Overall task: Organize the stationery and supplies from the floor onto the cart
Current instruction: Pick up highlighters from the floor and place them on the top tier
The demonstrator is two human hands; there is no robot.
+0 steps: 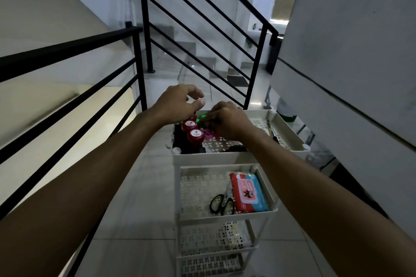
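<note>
A white tiered cart (211,157) stands on the tiled floor in front of me. On its top tray, at the left, stand red-capped bottles (195,134) marked "TOP", with a green item (201,117) and a pink item (208,135) beside them. My left hand (177,101) hovers over the far red cap, fingers loosely curled, holding nothing that I can see. My right hand (227,120) reaches down onto the green and pink items, fingers bent on them; its grasp is hidden. A pen (271,129) lies at the tray's right.
The second tray holds black-handled scissors (221,203) and a red and blue wipes pack (248,192). Lower trays sit beneath. Black stair railings (144,36) run to the left and behind the cart. A grey wall (360,74) is at the right.
</note>
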